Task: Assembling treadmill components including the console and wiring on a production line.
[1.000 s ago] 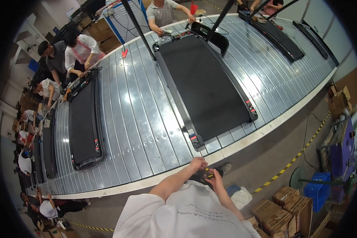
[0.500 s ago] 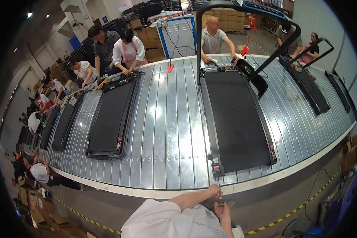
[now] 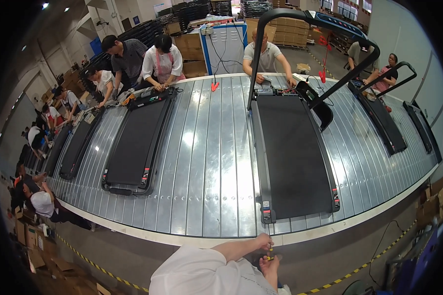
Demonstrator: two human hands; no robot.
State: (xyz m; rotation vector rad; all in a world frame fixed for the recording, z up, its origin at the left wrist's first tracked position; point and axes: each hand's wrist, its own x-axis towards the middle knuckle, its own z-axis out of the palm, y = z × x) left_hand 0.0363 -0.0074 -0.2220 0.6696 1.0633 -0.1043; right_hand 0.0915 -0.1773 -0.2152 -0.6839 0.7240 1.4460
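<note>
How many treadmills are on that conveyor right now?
6, maybe more hidden: one near centre with raised handlebar, one flat at left, two farther left, two at right.

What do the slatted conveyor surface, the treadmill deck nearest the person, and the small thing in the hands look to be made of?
Conveyor surface: bare metal slats, probably aluminium or steel, judging by the silvery sheen and bright glare streaks. Treadmill deck: matte black belt, likely rubber or a similar sheet, showing no reflections. Small yellow piece between the left hand and right hand: too small to tell, possibly plastic.
</note>
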